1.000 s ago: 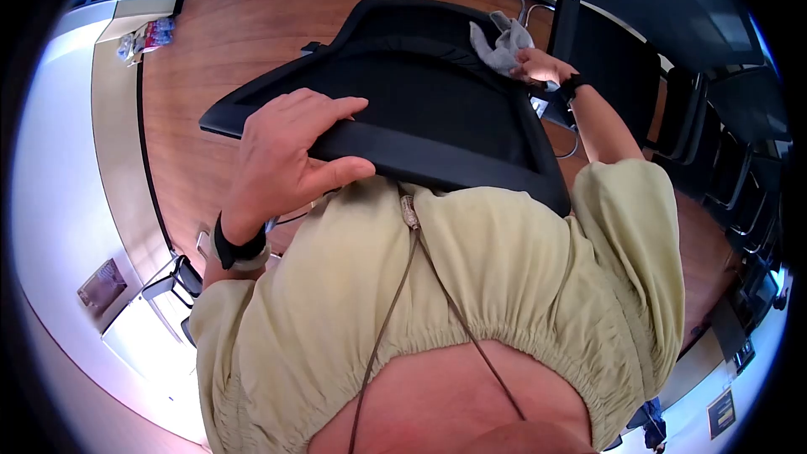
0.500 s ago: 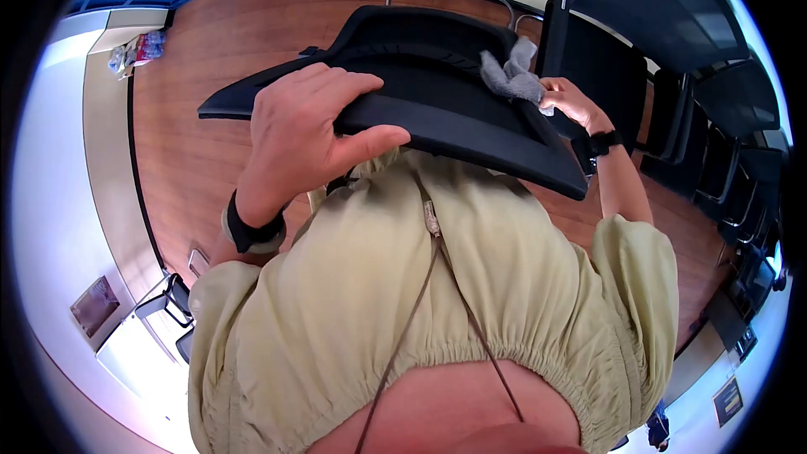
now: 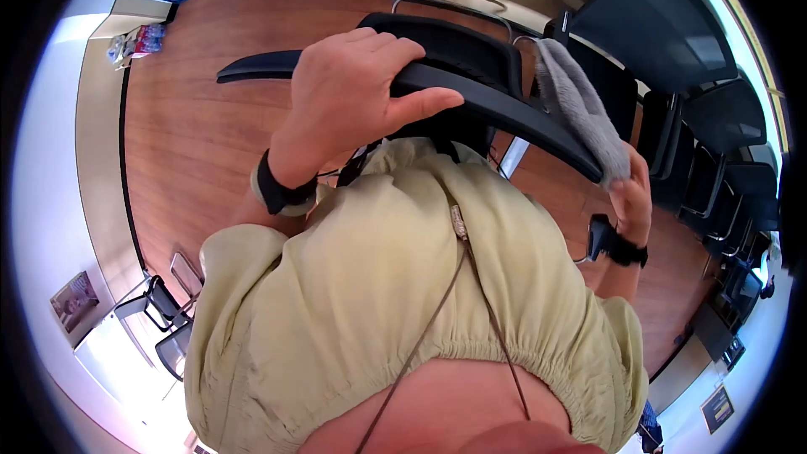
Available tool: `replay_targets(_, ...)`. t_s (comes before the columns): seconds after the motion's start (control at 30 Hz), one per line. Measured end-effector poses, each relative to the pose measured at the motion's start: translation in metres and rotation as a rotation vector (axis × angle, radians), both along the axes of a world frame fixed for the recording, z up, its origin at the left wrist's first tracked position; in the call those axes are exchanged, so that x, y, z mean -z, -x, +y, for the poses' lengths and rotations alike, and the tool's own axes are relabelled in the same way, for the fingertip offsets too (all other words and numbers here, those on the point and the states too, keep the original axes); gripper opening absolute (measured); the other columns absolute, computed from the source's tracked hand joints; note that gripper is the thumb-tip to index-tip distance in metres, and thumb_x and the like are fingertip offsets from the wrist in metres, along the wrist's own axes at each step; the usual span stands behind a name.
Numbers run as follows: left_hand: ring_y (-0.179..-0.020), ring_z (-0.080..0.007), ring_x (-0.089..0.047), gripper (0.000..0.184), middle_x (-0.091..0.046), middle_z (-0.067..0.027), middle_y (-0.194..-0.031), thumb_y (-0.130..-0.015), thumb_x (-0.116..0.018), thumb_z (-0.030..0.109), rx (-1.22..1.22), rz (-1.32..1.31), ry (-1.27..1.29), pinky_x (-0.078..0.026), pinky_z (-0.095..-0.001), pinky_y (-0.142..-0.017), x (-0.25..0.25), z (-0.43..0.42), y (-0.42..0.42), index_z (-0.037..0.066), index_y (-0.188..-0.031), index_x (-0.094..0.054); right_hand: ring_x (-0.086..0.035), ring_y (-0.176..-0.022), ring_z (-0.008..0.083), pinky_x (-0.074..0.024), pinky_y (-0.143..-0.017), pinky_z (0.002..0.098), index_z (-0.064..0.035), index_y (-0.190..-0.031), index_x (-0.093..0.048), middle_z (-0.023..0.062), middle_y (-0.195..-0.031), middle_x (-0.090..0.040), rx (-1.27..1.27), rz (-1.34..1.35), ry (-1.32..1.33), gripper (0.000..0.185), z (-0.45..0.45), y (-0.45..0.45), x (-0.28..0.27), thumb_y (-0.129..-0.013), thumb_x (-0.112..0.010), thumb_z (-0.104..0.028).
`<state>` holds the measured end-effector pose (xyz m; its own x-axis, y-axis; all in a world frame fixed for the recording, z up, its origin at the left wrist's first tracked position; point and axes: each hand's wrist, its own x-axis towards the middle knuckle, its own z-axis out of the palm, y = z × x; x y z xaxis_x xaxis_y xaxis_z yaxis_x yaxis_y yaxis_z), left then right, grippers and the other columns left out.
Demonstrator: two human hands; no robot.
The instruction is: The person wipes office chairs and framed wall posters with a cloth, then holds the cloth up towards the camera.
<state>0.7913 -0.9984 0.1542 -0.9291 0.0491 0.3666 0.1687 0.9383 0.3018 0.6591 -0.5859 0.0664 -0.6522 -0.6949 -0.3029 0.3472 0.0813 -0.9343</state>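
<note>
A black chair backrest [image 3: 513, 112] is seen nearly edge-on in front of my body. My left hand [image 3: 349, 101] grips its near top edge left of centre, thumb on the near side and fingers over the far side. At the backrest's right end, my right hand [image 3: 632, 193] holds a grey cloth [image 3: 580, 109] that drapes along and over the edge. The fingers of my right hand are closed on the cloth's lower end and partly hidden by it. Behind the backrest, part of the black seat shows.
Black mesh chairs [image 3: 651, 25] stand in a row along the right side. Wood-look floor [image 3: 202, 126] lies at the left and beyond the chair. Wrapped bottles [image 3: 145, 40] sit by the left wall. A white table [image 3: 126, 370] with dark chairs is at the lower left.
The backrest has tipped so its edge faces me more. My left hand moved up and right with it. My right hand brought the cloth down and right to the backrest's right end.
</note>
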Motion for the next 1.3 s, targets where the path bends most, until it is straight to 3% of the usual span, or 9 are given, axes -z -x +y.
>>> replay_targets(0.27,-0.068,-0.0275,-0.063,0.045,-0.065,-0.0083,-0.076,-0.074,-0.078,0.047,0.004,0.108,0.012,-0.050,-0.0351,-0.059,0.007,0.000,0.001,0.007,-0.094,-0.071,-0.058,-0.108,0.0244,-0.0429,-0.092,0.0284,0.0048,-0.099,-0.058,0.0204,-0.125,-0.057,-0.235,0.724,-0.054,0.040,-0.087,-0.038,-0.098,-0.062,-0.064,-0.009)
replay_targets(0.53,-0.078,-0.0273,-0.062,0.055,-0.064,-0.0078,-0.085,-0.076,-0.078,0.033,0.069,0.263,-0.098,-0.051,-0.0354,-0.065,0.006,-0.011,0.002,0.008,-0.123,-0.063,-0.064,-0.095,0.0400,-0.0509,-0.080,0.0388,-0.0007,-0.083,-0.057,0.0237,-0.110,-0.063,0.030,1.056,-0.161,0.033,-0.173,-0.060,-0.090,-0.057,-0.077,-0.001)
replay_targets(0.7,-0.123,-0.0202,-0.056,0.055,-0.059,-0.0133,-0.133,-0.090,-0.062,0.010,0.193,0.145,-0.867,-0.041,-0.0359,-0.108,-0.010,-0.031,-0.007,0.001,-0.142,-0.045,-0.056,-0.077,0.0233,-0.0453,-0.072,0.0292,-0.0003,-0.086,-0.051,0.0154,-0.093,-0.059,0.126,1.282,-0.227,0.024,-0.183,-0.059,-0.076,-0.069,-0.067,0.000)
replay_targets(0.8,-0.125,-0.0268,-0.055,0.053,-0.056,-0.0177,-0.135,-0.092,-0.056,0.008,0.249,0.110,-1.403,-0.041,-0.0385,-0.109,-0.008,-0.048,-0.001,-0.002,-0.142,-0.042,-0.054,-0.072,0.0255,-0.0443,-0.068,0.0303,-0.0011,-0.085,-0.050,0.0156,-0.087,-0.056,0.159,1.261,-0.161,0.024,-0.191,-0.057,-0.078,-0.069,-0.068,0.000)
replay_targets(0.93,-0.126,-0.0311,-0.054,0.051,-0.055,-0.0197,-0.135,-0.092,-0.052,0.006,0.300,0.077,-1.456,-0.042,-0.0419,-0.109,-0.012,-0.059,0.000,-0.004,-0.141,-0.042,-0.053,-0.069,0.0268,-0.0444,-0.066,0.0309,-0.0018,-0.084,-0.048,0.0165,-0.087,-0.056,0.202,1.280,-0.170,0.026,-0.193,-0.057,-0.077,-0.068,-0.069,-0.001)
replay_targets(0.97,-0.123,-0.0234,-0.056,0.049,-0.058,-0.0152,-0.131,-0.091,-0.057,0.003,0.329,0.074,-1.493,-0.044,-0.0365,-0.106,-0.016,-0.061,-0.001,-0.001,-0.139,-0.045,-0.053,-0.068,0.0265,-0.0441,-0.065,0.0310,-0.0020,-0.084,-0.048,0.0165,-0.086,-0.056,0.197,1.283,-0.158,0.027,-0.194,-0.055,-0.077,-0.068,-0.070,-0.001)
replay_targets(1.07,-0.126,-0.0280,-0.054,0.059,-0.053,-0.0177,-0.137,-0.089,-0.063,0.011,0.529,0.248,-1.306,-0.045,-0.0405,-0.105,-0.052,-0.068,-0.007,0.000,-0.142,-0.040,-0.052,-0.067,0.0259,-0.0430,-0.063,0.0310,-0.0021,-0.083,-0.047,0.0162,-0.085,-0.055,0.212,1.285,-0.142,0.026,-0.194,-0.049,-0.072,-0.069,-0.070,-0.001)
replay_targets(1.1,-0.129,-0.0333,-0.050,0.068,-0.049,-0.0189,-0.141,-0.087,-0.064,0.033,0.485,0.315,-1.079,-0.042,-0.0472,-0.107,-0.081,-0.070,-0.018,0.003,-0.144,-0.041,-0.051,-0.067,0.0257,-0.0428,-0.063,0.0310,-0.0021,-0.083,-0.047,0.0158,-0.085,-0.055,0.219,1.295,-0.141,0.026,-0.194,-0.047,-0.071,-0.069,-0.070,-0.001)
replay_targets(1.3,-0.128,-0.0337,-0.050,0.068,-0.050,-0.0190,-0.140,-0.086,-0.064,0.032,0.499,0.623,-0.191,-0.042,-0.0476,-0.107,-0.180,-0.083,-0.088,0.003,-0.142,-0.042,-0.048,-0.065,0.0238,-0.0410,-0.061,0.0304,-0.0019,-0.082,-0.047,0.0135,-0.080,-0.052,0.263,1.360,-0.162,0.026,-0.198,-0.038,-0.069,-0.070,-0.069,0.000)
